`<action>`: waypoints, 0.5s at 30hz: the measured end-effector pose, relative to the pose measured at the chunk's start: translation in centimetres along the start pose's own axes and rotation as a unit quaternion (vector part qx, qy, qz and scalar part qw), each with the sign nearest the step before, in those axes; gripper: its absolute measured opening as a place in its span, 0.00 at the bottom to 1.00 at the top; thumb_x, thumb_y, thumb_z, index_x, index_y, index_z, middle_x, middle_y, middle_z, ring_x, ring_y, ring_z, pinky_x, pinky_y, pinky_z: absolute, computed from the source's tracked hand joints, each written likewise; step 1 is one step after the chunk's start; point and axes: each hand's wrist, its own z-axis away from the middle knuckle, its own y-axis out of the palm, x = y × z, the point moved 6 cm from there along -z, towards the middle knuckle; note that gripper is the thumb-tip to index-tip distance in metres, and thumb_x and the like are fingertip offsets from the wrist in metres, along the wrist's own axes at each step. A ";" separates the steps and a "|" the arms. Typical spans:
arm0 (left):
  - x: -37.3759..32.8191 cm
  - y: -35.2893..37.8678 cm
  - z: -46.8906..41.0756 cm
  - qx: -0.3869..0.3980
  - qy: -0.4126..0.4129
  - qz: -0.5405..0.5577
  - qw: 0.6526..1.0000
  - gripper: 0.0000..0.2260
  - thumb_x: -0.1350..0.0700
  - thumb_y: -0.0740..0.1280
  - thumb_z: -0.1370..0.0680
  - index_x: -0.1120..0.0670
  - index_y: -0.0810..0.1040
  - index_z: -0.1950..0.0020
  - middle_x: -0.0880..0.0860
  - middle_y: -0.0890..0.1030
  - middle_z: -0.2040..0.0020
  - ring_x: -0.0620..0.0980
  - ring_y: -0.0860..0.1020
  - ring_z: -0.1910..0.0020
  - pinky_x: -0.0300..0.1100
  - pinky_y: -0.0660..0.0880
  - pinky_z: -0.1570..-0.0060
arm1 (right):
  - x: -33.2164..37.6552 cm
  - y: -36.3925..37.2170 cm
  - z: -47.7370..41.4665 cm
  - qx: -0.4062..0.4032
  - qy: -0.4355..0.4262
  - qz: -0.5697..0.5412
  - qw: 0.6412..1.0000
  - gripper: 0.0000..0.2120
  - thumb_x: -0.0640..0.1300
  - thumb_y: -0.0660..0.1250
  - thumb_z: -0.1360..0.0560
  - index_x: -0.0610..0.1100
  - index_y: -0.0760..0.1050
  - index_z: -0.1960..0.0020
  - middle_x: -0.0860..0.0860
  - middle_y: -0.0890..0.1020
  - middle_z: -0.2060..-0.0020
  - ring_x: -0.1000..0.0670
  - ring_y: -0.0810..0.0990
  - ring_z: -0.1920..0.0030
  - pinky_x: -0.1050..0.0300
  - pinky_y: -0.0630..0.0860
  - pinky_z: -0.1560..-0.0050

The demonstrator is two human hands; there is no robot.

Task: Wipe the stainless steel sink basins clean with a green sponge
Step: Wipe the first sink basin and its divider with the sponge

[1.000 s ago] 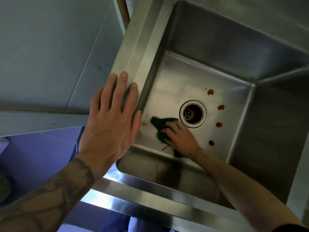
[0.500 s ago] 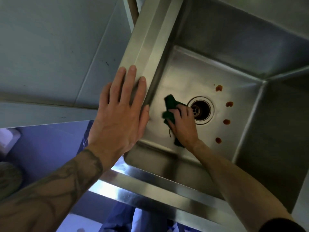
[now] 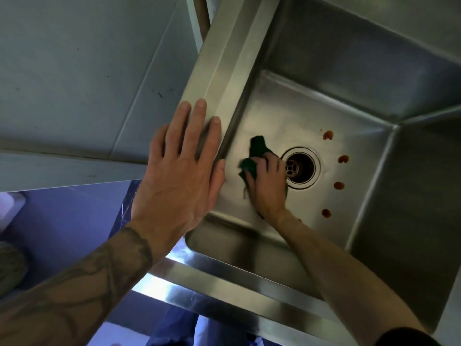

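A deep stainless steel sink basin [image 3: 279,116] fills the right of the head view. On its floor my right hand [image 3: 268,186] presses a dark green sponge [image 3: 255,151] flat, just left of the round drain [image 3: 301,168]. Most of the sponge is under my palm and fingers; its far end sticks out beyond my fingertips. Several reddish-brown spots [image 3: 339,185] lie in an arc on the floor right of the drain. My left hand [image 3: 182,176] rests flat, fingers spread, on the basin's left rim [image 3: 224,71].
A pale grey panel [image 3: 87,71] lies left of the sink. The basin's steel front ledge [image 3: 224,290] runs across the bottom. Blue floor [image 3: 62,221] shows below the ledge. The basin walls are tall and close on all sides.
My right hand has slid the sponge from the basin's near-left floor up toward the drain. The view has shifted closer and left. My left hand stays on the rim.
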 end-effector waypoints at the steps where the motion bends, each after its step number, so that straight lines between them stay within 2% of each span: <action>1: 0.0 0.0 0.0 0.003 0.001 0.001 1.000 0.29 0.44 0.46 0.11 0.60 0.55 0.15 0.66 0.52 0.14 0.67 0.54 0.15 0.63 0.63 0.24 | 1.4 0.7 0.8 0.021 -0.020 -0.010 1.000 0.20 0.49 0.72 0.22 0.40 0.77 0.35 0.38 0.76 0.36 0.36 0.73 0.39 0.42 0.73 0.38; 2: 0.0 0.0 0.0 0.006 0.002 0.002 1.000 0.29 0.44 0.46 0.11 0.60 0.55 0.15 0.66 0.51 0.14 0.67 0.54 0.15 0.63 0.63 0.24 | 2.8 1.5 2.2 0.058 -0.089 -0.017 0.994 0.19 0.50 0.72 0.22 0.41 0.77 0.35 0.38 0.76 0.36 0.35 0.75 0.39 0.41 0.74 0.38; 4: 0.1 0.1 0.0 0.013 0.002 0.003 1.000 0.29 0.44 0.45 0.11 0.60 0.54 0.15 0.66 0.51 0.14 0.67 0.54 0.15 0.63 0.62 0.23 | 4.4 2.1 5.6 0.151 -0.281 -0.022 0.947 0.18 0.53 0.68 0.19 0.43 0.77 0.34 0.40 0.77 0.35 0.36 0.76 0.39 0.41 0.74 0.37; 5: 0.1 0.1 0.0 0.014 0.003 0.003 1.000 0.29 0.44 0.45 0.11 0.61 0.54 0.15 0.66 0.51 0.14 0.67 0.54 0.15 0.63 0.62 0.23 | 4.2 1.9 6.0 0.177 -0.345 -0.020 0.922 0.18 0.53 0.66 0.18 0.44 0.77 0.33 0.41 0.77 0.34 0.38 0.75 0.39 0.42 0.74 0.36; 6: 0.1 0.0 -0.1 0.014 0.003 0.005 1.000 0.29 0.44 0.45 0.11 0.61 0.54 0.15 0.66 0.51 0.15 0.67 0.54 0.16 0.63 0.63 0.23 | 3.9 1.7 5.5 0.174 -0.368 -0.018 0.913 0.18 0.53 0.66 0.19 0.45 0.77 0.34 0.42 0.77 0.35 0.39 0.75 0.39 0.43 0.74 0.37; 7: 0.1 0.0 -0.1 0.013 0.004 0.008 1.000 0.29 0.44 0.46 0.11 0.61 0.55 0.15 0.66 0.52 0.15 0.67 0.54 0.16 0.64 0.63 0.23 | 3.5 1.5 4.4 0.158 -0.349 -0.018 0.924 0.18 0.52 0.68 0.20 0.44 0.77 0.34 0.42 0.77 0.35 0.39 0.75 0.39 0.43 0.75 0.39; 9: 0.1 0.0 -0.1 0.008 0.005 0.010 1.000 0.29 0.44 0.46 0.11 0.61 0.55 0.15 0.66 0.52 0.15 0.67 0.54 0.16 0.64 0.63 0.24 | 3.0 1.4 1.8 0.101 -0.219 -0.024 0.970 0.19 0.48 0.73 0.23 0.43 0.78 0.35 0.41 0.77 0.36 0.39 0.74 0.40 0.42 0.77 0.42; 11: 0.1 0.0 0.0 0.005 0.004 0.009 1.000 0.29 0.45 0.47 0.11 0.61 0.55 0.15 0.66 0.52 0.15 0.67 0.54 0.16 0.63 0.64 0.24 | 4.0 1.5 1.1 0.070 -0.120 -0.038 0.990 0.20 0.48 0.75 0.24 0.42 0.78 0.34 0.40 0.78 0.36 0.39 0.73 0.39 0.43 0.78 0.41; 12: 0.1 0.0 0.0 0.005 0.004 0.008 1.000 0.29 0.45 0.47 0.11 0.61 0.55 0.15 0.66 0.52 0.15 0.67 0.54 0.15 0.63 0.64 0.24 | 4.5 1.7 1.7 0.072 -0.126 -0.042 0.989 0.21 0.49 0.74 0.23 0.42 0.77 0.34 0.40 0.78 0.35 0.39 0.73 0.39 0.43 0.78 0.41; 15: 0.1 0.1 0.0 0.013 0.005 0.006 1.000 0.29 0.44 0.46 0.11 0.61 0.54 0.15 0.66 0.51 0.15 0.67 0.53 0.15 0.63 0.63 0.23 | 3.2 1.3 5.4 0.137 -0.272 -0.034 0.952 0.20 0.53 0.68 0.20 0.44 0.76 0.33 0.41 0.76 0.34 0.38 0.74 0.38 0.42 0.75 0.37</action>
